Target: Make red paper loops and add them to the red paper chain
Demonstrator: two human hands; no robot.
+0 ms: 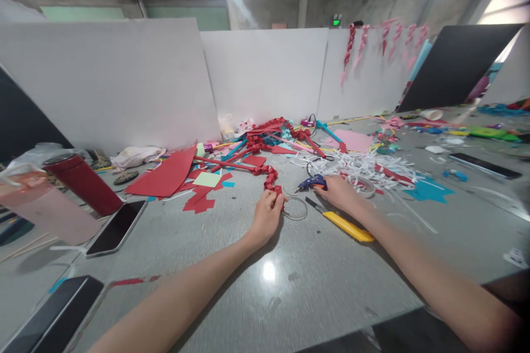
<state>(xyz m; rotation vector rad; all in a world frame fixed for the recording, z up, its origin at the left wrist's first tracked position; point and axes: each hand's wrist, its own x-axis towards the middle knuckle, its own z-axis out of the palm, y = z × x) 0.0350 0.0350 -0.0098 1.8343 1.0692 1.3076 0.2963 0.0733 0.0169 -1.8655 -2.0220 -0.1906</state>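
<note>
My left hand (268, 214) rests on the grey table (265, 287), its fingers pinched on the near end of a folded red paper chain (271, 175) that runs back toward a heap of red paper. My right hand (337, 192) lies just to the right, fingers curled around a small blue glue gun (311, 181). Between the two hands sits a clear tape ring (295, 208). A yellow utility knife (345, 225) lies under my right wrist.
A phone (116, 227), a dark red flask (85, 182) and a pink cup (39, 204) stand at the left. Red paper sheets (165, 174), white paper shreds (364, 168) and sticks crowd the middle. White boards (265, 71) wall the back. Another phone (484, 165) lies right.
</note>
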